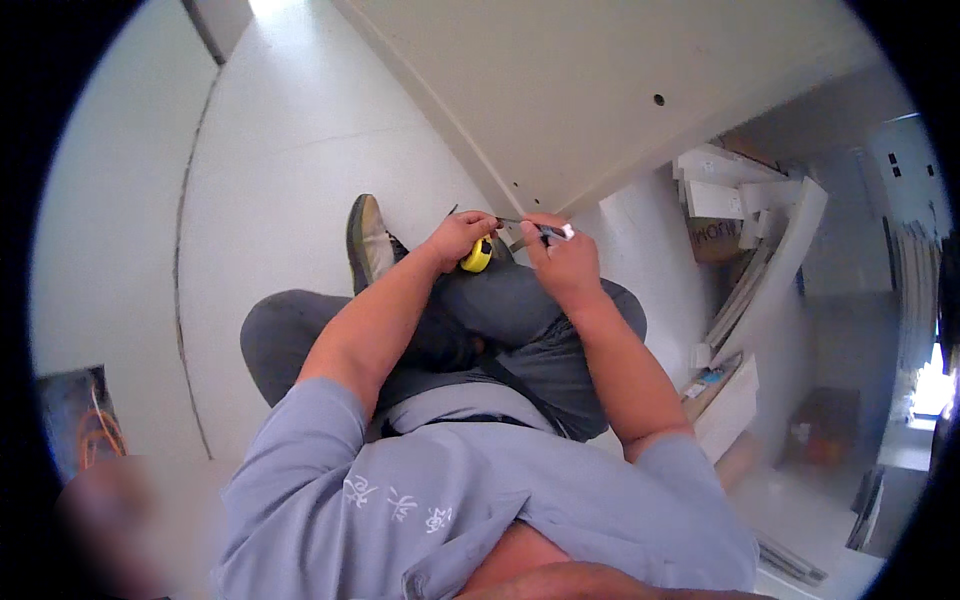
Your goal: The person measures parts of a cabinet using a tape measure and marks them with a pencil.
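Observation:
My left hand [459, 238] pinches a thin dark stick [454, 210], one end of which pokes out above the knuckles. A yellow and black tape measure [476, 256] sits under the fingers of that hand, over my lap; whether the palm also grips it, I cannot tell. My right hand [564, 259] is closed around a slim tool [555, 232] with a dark body and a bright end, possibly a utility knife. A narrow dark piece [510, 220] spans the small gap between both hands. Which tool it belongs to is unclear.
A large pale panel [600, 97] with small holes reaches its corner close to my hands. On the right, a cardboard box [712, 238] and white board offcuts [780, 247] lie on the floor. Orange cable [101, 439] shows at left. Part of a blurred person's head [112, 517] is at lower left.

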Available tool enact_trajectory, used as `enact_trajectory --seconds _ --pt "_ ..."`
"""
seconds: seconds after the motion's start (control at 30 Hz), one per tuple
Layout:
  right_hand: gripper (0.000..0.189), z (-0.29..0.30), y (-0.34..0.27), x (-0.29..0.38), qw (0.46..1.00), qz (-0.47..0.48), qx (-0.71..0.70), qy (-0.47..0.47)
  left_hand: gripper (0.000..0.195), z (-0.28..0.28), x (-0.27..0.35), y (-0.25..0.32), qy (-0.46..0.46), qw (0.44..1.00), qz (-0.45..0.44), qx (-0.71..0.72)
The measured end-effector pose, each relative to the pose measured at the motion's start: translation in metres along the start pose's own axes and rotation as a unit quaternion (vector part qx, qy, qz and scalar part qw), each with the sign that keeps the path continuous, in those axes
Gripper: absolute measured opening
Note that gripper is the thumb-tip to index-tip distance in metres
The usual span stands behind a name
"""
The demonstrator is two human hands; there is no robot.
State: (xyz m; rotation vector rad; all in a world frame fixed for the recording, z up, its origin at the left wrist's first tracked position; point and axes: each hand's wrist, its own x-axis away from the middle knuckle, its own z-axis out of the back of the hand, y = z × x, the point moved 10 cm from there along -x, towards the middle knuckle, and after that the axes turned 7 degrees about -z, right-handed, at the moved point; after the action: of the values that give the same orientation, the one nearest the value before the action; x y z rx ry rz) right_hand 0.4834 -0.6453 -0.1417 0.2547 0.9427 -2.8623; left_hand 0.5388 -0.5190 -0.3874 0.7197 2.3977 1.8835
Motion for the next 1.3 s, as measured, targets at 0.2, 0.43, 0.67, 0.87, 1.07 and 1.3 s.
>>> enact_trajectory --seconds 0.2,0.43,0.67,0.87,1.07,1.3 --pt "0.029 -0.043 0.054 -0.015 0.993 -0.111 -0.029 -0.017 0.032 -0.012 -0.039 -0.023 -0.014 0.999 0.022 0.038" --pt "0.036 -0.045 0.060 -0.012 0.949 -0.279 -0.147 0.006 0.025 -0.020 -0.051 -0.006 -0.090 0.995 0.034 -0.016" --pt "0.033 -0.031 0.060 -0.001 0.934 -0.344 -0.085 -0.048 0.020 -0.026 -0.054 -0.011 -0.101 0.995 0.000 0.000" --pt "0.030 0.024 0.010 0.007 0.978 -0.208 0.001 -0.005 0.021 -0.024 -0.051 -0.015 -0.111 0.994 -0.018 0.003" --pt "0.036 0.061 -0.012 0.008 0.980 -0.141 0.141 -0.021 0.036 -0.012 -0.061 -0.003 -0.082 0.979 -0.099 -0.158" --pt "0.034 0.073 -0.018 0.025 0.978 -0.107 0.180 -0.023 0.023 -0.021 -0.076 -0.033 -0.072 0.993 -0.098 -0.001"
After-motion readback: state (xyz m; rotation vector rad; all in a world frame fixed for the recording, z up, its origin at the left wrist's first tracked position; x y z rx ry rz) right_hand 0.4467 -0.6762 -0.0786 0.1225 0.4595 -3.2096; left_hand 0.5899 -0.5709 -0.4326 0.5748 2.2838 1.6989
